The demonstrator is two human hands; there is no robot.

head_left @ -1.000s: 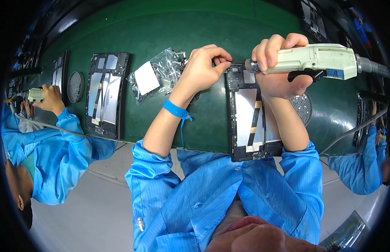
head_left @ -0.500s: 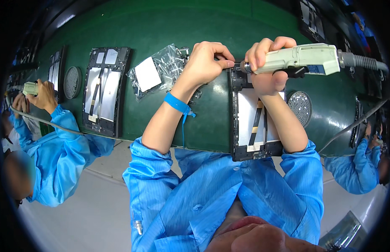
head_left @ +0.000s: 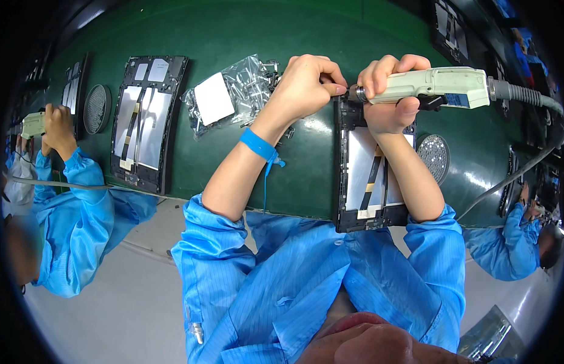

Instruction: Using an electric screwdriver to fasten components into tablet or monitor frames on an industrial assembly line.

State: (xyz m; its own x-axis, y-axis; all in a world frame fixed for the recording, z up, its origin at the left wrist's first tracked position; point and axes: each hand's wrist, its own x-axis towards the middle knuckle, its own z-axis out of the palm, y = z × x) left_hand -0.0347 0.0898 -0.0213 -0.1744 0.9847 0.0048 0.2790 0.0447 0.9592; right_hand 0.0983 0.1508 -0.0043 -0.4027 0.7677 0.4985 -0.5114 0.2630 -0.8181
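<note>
My right hand [head_left: 385, 91] grips a pale green electric screwdriver [head_left: 442, 87], held level with its tip pointing left. At that tip, the thumb and forefinger of my left hand [head_left: 309, 85] are pinched together. A tiny dark bit of something shows there, too small to name. Below both hands lies an opened tablet-like device [head_left: 361, 176], with a black frame, silver plates and a dark ribbon cable. My right forearm covers part of it. A blue wrist strap [head_left: 257, 144] with a cord is on my left wrist.
A clear bag of small metal parts [head_left: 248, 88] with a white label [head_left: 214, 99] lies left of my left hand. A round dish of screws [head_left: 433, 156] sits right of the device. Another opened device [head_left: 147, 121] and dish [head_left: 97, 109] stand left. Co-workers sit at both sides; a cable [head_left: 518, 173] hangs right.
My left fingertips have shifted slightly right, closer to the screwdriver tip. The screwdriver has barely moved. The co-worker at the left has raised a hand and tool a little.
</note>
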